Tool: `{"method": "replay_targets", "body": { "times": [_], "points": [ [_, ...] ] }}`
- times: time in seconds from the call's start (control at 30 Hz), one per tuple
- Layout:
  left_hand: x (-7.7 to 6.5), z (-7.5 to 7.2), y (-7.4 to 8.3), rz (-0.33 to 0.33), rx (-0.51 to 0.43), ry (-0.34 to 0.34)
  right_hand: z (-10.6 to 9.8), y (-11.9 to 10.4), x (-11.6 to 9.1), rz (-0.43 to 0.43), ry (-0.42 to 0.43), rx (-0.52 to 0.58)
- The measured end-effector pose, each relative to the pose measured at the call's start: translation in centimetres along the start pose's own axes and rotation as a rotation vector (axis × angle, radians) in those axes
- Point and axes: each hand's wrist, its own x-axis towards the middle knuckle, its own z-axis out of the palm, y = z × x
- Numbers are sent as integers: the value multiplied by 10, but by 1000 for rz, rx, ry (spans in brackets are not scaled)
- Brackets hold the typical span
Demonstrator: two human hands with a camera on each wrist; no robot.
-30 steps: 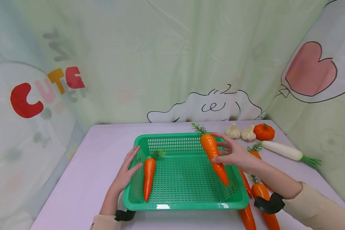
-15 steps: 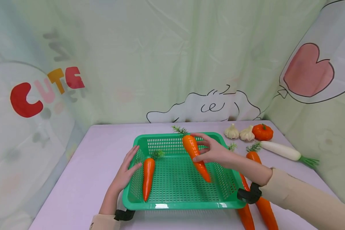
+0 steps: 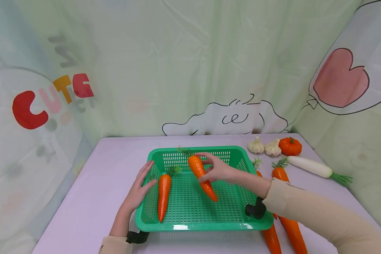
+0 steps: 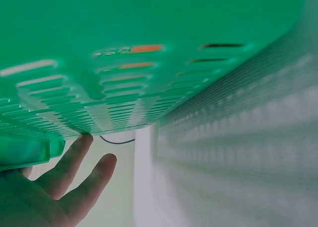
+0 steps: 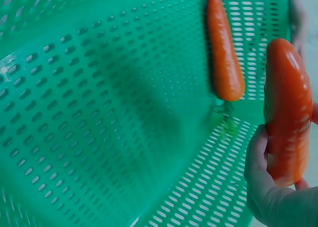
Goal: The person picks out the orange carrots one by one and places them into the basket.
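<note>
My right hand [image 3: 214, 168] holds an orange carrot [image 3: 197, 167] tilted over the green plastic basket [image 3: 204, 227]. Thumb and fingertips pinch its thick upper part, and the narrow tip slants down to the right. In the right wrist view this carrot [image 5: 288, 108] sits between the thumb and fingers, close to the camera. A second carrot [image 3: 164, 194] with a green leafy top lies lengthwise inside the basket, along its left side. My left hand [image 3: 138, 190] rests at the left rim with fingers straight; the left wrist view shows its fingers [image 4: 97, 175] against the basket's outer side.
Right of the basket lie several more carrots [image 3: 292, 231], partly hidden by the right forearm. Beyond them are a white radish [image 3: 311, 165], two garlic bulbs [image 3: 272, 147] and a small orange pumpkin [image 3: 290, 146]. A printed curtain [image 3: 130, 70] hangs behind the table [image 3: 92, 197].
The right hand has carried its carrot leftward from over the basket's right side to its middle, and slightly lower. The left hand has stayed at the left rim.
</note>
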Motion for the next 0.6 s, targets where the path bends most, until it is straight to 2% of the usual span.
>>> {"method": "replay_targets", "body": {
  "times": [0.07, 0.2, 0.37, 0.6],
  "points": [
    [2, 1, -8, 5, 9, 2, 6, 3, 4, 11, 0, -17],
    [4, 1, -15, 18, 5, 4, 19, 7, 12, 45, 0, -43],
    [4, 2, -16, 27, 5, 6, 32, 12, 22, 82, 0, -74],
    [3, 1, -16, 20, -1, 5, 42, 14, 29, 86, -1, -66]
  ]
}}
